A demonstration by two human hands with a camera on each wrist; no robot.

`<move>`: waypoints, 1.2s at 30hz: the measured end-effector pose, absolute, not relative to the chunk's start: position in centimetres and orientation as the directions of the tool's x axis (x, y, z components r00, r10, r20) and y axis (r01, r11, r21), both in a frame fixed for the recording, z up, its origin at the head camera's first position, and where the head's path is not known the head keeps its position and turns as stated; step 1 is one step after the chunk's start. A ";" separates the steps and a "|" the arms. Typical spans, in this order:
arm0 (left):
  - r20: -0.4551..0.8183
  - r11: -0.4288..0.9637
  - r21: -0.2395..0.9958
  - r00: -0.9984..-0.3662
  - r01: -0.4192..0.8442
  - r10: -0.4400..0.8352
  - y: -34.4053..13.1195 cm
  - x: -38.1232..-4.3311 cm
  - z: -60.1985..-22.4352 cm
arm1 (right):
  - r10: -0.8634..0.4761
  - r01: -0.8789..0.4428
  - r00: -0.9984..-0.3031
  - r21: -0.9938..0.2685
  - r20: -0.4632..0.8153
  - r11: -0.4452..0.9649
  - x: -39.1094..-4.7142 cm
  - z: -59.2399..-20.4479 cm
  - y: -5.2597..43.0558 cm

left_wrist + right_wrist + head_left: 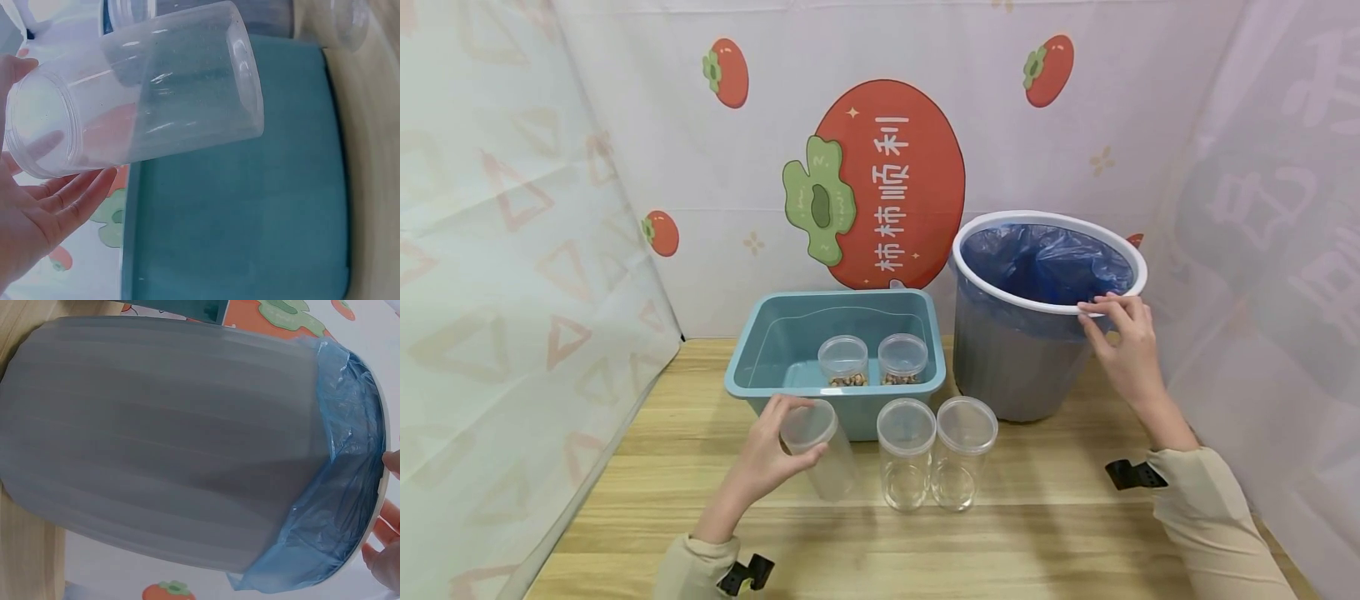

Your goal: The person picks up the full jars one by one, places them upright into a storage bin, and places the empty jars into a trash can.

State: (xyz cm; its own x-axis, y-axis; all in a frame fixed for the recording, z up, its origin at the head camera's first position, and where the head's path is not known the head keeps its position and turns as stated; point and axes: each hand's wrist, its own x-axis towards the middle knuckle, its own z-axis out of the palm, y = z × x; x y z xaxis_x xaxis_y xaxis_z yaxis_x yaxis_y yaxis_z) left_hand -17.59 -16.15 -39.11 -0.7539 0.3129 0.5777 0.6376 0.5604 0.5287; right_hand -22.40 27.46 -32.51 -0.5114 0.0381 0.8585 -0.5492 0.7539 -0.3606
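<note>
My left hand [765, 457] grips an empty clear plastic jar [169, 94] round its lidded top, thumb on one side and fingers on the other. The jar leans in front of the teal basin; whether its base touches the table I cannot tell. My right hand [1126, 348] pinches the white rim [1037, 305] of a grey trash can [1015, 371], which is lined with a blue plastic bag [337, 469]. Two more clear lidded jars, one [906, 454] beside the other [964, 454], stand upright between my hands.
A teal basin [835, 392] stands at the back middle, touching close to the trash can. Inside it are two lidded jars, a left one [843, 358] and a right one [902, 357], with brown nut-like pieces low in them. Printed cloth [625, 83] hangs behind the wooden table [700, 400].
</note>
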 end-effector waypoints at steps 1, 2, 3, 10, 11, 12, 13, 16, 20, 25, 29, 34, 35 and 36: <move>0.583 0.557 0.528 -0.751 0.641 0.311 -16.3 -17.6 -38.8 | 0.039 -0.549 -0.510 -0.360 0.859 0.754 -22.4 -32.5 27.5; 0.587 0.552 0.530 -0.748 0.644 0.310 -16.4 -17.7 -38.5 | 0.035 -0.550 -0.511 -0.357 0.859 0.755 -22.4 -32.5 27.5; 0.590 0.546 0.533 -0.747 0.646 0.308 -16.5 -17.7 -38.1 | 0.030 -0.551 -0.510 -0.353 0.860 0.756 -22.4 -32.5 27.5; 0.670 0.503 0.494 -0.679 0.710 0.301 -17.1 -18.2 -35.2 | 0.020 -0.559 -0.503 -0.343 0.864 0.755 -22.4 -32.4 27.4; 0.684 0.495 0.484 -0.664 0.722 0.301 -17.1 -18.3 -34.7 | 0.026 -0.559 -0.501 -0.346 0.865 0.753 -22.4 -32.4 27.4; 0.700 0.484 0.473 -0.647 0.736 0.301 -17.1 -18.3 -34.1 | 0.027 -0.558 -0.501 -0.347 0.865 0.754 -22.3 -32.4 27.4; 0.714 0.479 0.460 -0.632 0.748 0.301 -17.0 -18.2 -33.4 | 0.030 -0.558 -0.500 -0.349 0.865 0.753 -22.3 -32.4 27.4; 0.740 0.466 0.436 -0.601 0.770 0.301 -16.4 -17.9 -31.2 | 0.042 -0.556 -0.501 -0.359 0.864 0.750 -22.3 -32.4 27.4; 0.751 0.460 0.428 -0.589 0.778 0.298 -15.6 -17.9 -28.9 | 0.046 -0.551 -0.501 -0.359 0.864 0.753 -22.3 -32.5 27.5; 0.736 0.448 0.456 -0.608 0.769 0.296 -14.6 -18.5 -27.3 | 0.042 -0.548 -0.503 -0.357 0.863 0.756 -22.1 -32.5 27.4; 0.717 0.450 0.487 -0.637 0.749 0.285 -13.9 -19.7 -26.7 | 0.038 -0.550 -0.509 -0.359 0.860 0.754 -22.0 -32.5 27.3; 0.714 0.430 0.504 -0.642 0.749 0.282 -13.1 -22.5 -26.7 | 0.035 -0.546 -0.510 -0.355 0.859 0.759 -22.1 -32.5 27.3; 0.716 0.421 0.504 -0.637 0.754 0.284 -12.9 -23.0 -26.6 | 0.034 -0.547 -0.508 -0.353 0.861 0.759 -22.1 -32.5 27.3; 0.721 0.412 0.501 -0.630 0.761 0.287 -12.6 -23.3 -26.4 | 0.032 -0.549 -0.506 -0.351 0.862 0.758 -22.1 -32.5 27.3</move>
